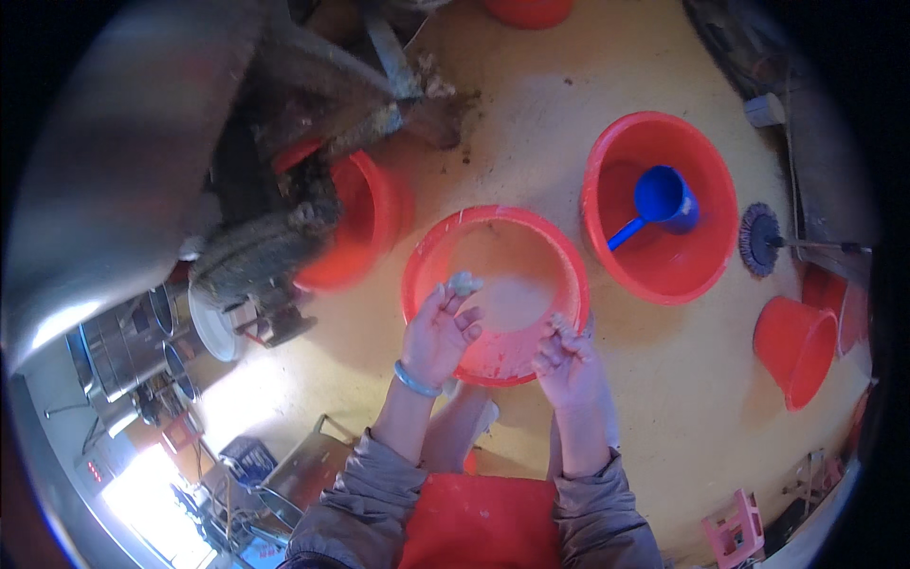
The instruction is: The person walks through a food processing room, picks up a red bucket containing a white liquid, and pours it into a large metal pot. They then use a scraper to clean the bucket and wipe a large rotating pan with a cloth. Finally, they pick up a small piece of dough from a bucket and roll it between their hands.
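Observation:
My left hand (434,339), with a pale blue bangle (417,379) at its wrist, is over the left part of a red basin (414,284). Its fingertips pinch a small pale greenish lump (464,283) whose kind I cannot make out. Above the basin's right rim is my right hand (571,368), fingers curled in, with a small greyish lump (563,325) at their tips. Something pale and cloudy (512,302) covers the basin's bottom; whether it is liquid or powder I cannot tell. The hands are apart.
To the right stands a bigger red tub (607,142) with a blue long-handled scoop (661,196) inside. A dirty machine (275,247) and another red tub (365,237) are at the left. Farther right are a round brush (758,239), a tilted red bucket (791,346) and a pink stool (735,529).

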`<state>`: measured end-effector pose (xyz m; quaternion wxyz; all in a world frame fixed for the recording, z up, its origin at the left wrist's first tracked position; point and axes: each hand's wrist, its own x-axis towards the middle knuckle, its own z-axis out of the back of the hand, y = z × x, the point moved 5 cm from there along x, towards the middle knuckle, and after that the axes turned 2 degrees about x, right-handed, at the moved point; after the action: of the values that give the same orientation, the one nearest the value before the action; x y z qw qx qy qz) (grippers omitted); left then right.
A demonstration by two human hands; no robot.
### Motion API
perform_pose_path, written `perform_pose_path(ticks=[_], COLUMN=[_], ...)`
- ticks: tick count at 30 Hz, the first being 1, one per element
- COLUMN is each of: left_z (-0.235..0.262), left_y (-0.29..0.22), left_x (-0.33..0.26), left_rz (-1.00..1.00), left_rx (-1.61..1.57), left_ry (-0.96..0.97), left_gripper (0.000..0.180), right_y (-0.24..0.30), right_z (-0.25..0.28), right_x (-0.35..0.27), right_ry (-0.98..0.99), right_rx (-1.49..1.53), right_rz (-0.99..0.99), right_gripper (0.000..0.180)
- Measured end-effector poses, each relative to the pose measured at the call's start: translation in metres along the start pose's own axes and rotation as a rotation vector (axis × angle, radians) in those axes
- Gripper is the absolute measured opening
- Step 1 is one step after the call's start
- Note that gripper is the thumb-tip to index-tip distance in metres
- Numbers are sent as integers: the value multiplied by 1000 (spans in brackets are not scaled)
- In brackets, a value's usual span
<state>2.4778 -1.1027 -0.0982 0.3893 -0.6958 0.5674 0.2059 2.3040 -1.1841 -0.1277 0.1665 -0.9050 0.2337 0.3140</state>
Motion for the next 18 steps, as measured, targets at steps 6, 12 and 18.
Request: perform_pose_path(ticks=[6,12,18], left_z=[-20,-59,-141], left_y=[-21,-52,-111], left_x=[-38,-3,129], left_rz=[44,-35,-172], left_rx=[98,13,-116], left_ry=[-42,4,23], left_gripper=[33,28,23], right_y=[-16,-6,32], right_z=[-36,-63,-109], right_x=[-53,-68,-23], right_ry=[-5,0,-11], right_rx=[-12,33,56], right_rz=[7,-26,-116], right_gripper=[34,33,33])
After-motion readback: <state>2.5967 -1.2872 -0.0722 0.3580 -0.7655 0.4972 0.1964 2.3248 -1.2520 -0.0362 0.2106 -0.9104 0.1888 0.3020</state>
